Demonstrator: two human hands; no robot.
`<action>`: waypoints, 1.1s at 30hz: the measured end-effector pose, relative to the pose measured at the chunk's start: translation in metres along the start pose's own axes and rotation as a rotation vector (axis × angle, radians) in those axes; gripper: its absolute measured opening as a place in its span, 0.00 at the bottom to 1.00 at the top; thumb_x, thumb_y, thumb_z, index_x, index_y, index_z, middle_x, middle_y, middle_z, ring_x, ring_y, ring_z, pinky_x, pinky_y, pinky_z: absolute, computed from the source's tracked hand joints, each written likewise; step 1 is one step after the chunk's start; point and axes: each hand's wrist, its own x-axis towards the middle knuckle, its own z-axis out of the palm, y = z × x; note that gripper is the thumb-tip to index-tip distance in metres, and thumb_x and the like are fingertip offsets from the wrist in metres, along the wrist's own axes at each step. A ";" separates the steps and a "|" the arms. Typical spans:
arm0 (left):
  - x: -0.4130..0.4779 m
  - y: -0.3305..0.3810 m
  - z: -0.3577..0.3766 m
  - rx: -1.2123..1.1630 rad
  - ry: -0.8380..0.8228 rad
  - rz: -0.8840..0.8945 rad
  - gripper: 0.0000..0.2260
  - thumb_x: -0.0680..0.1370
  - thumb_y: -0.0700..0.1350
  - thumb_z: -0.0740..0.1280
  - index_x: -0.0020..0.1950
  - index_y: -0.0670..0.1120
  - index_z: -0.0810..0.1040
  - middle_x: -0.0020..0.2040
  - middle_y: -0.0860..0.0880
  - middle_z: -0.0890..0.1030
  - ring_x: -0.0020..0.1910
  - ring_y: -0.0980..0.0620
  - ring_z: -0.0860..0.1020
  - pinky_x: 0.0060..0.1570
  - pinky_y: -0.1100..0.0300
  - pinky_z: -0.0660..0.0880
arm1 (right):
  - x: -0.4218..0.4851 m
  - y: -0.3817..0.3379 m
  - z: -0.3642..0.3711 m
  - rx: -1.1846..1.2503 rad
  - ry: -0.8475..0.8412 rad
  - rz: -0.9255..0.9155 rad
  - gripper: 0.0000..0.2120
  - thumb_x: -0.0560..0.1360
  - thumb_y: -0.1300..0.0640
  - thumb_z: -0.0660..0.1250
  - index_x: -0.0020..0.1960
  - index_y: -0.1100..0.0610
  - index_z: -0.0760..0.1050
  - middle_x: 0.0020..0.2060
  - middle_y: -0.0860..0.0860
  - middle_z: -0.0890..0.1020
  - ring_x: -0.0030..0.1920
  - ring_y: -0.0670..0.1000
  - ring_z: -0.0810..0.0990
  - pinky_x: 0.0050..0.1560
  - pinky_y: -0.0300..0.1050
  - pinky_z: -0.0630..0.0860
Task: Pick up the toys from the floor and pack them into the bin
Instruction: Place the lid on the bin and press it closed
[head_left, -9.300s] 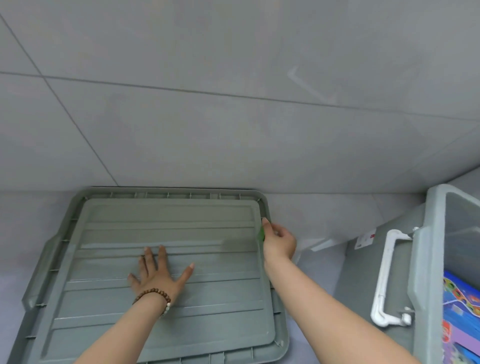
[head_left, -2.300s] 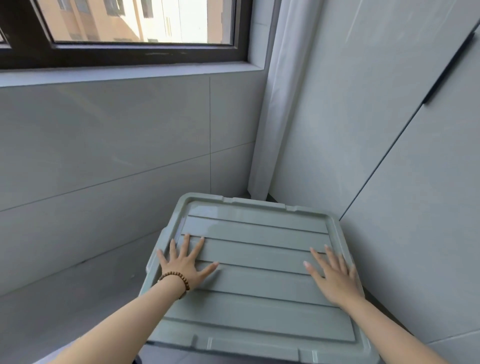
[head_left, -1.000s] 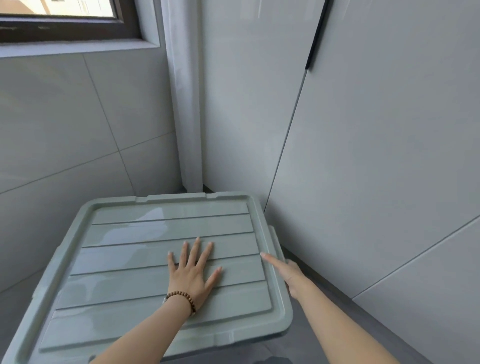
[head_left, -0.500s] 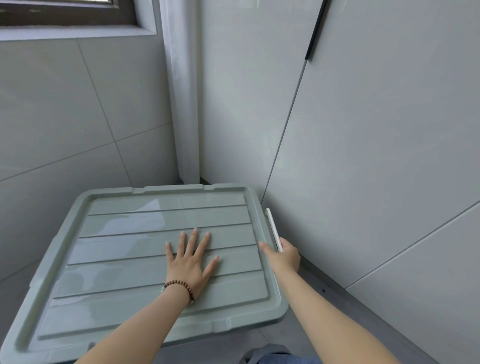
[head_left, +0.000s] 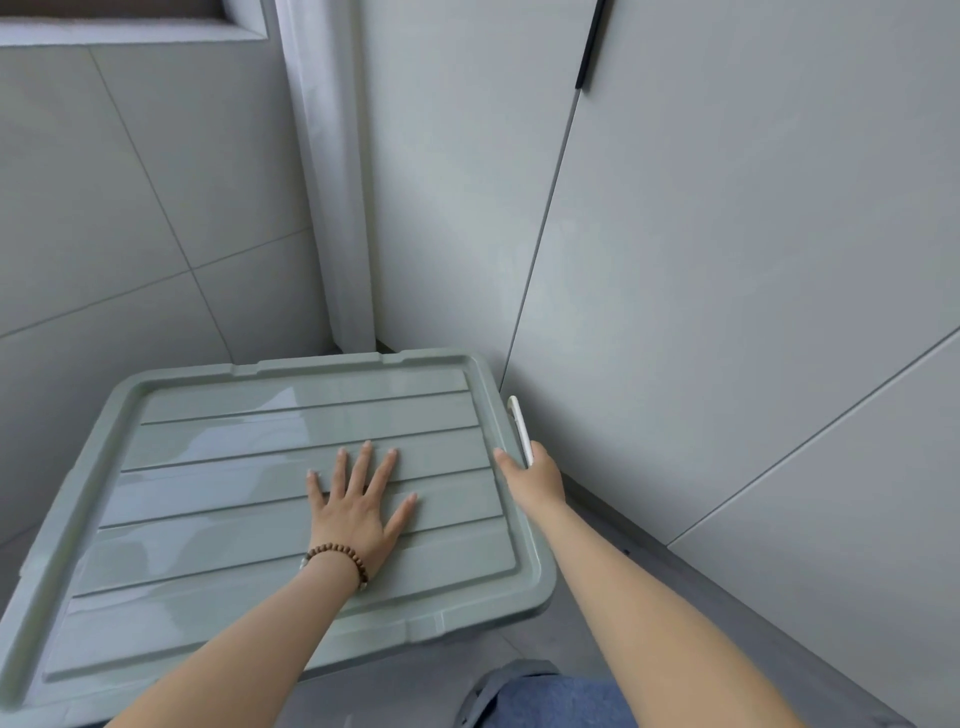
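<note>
The green bin (head_left: 374, 657) sits in the far corner by the walls, with its lid (head_left: 234, 441) on. The left hand (head_left: 358, 506) lies flat on the lid, fingers spread wide. The right hand (head_left: 535, 475) grips the white handle (head_left: 519, 426) on the bin's right side, thumb on the lid's edge.

Pressing left hand (head_left: 358, 501) flat on bin lid (head_left: 208, 525), gripping white latch (head_left: 520, 423) at its right edge with right hand (head_left: 537, 480).
</note>
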 end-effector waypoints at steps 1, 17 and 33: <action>0.000 0.000 0.000 0.000 0.005 0.000 0.42 0.63 0.72 0.25 0.76 0.60 0.40 0.78 0.53 0.43 0.76 0.47 0.40 0.71 0.42 0.36 | 0.002 0.000 0.000 -0.007 -0.009 -0.005 0.25 0.74 0.41 0.64 0.63 0.58 0.70 0.56 0.54 0.78 0.56 0.56 0.77 0.56 0.50 0.75; 0.003 0.000 0.002 -0.018 0.028 -0.009 0.45 0.62 0.73 0.22 0.76 0.59 0.42 0.78 0.53 0.44 0.76 0.46 0.41 0.71 0.42 0.36 | 0.024 -0.021 -0.002 -0.091 -0.063 0.001 0.26 0.76 0.41 0.61 0.62 0.62 0.67 0.53 0.55 0.76 0.50 0.56 0.76 0.45 0.45 0.71; -0.013 -0.103 -0.036 -0.011 -0.004 -0.127 0.40 0.66 0.71 0.29 0.77 0.57 0.43 0.78 0.53 0.44 0.77 0.49 0.42 0.73 0.46 0.39 | -0.011 -0.091 0.067 -0.490 0.044 -0.485 0.29 0.80 0.46 0.54 0.75 0.59 0.54 0.76 0.55 0.53 0.76 0.54 0.51 0.75 0.50 0.49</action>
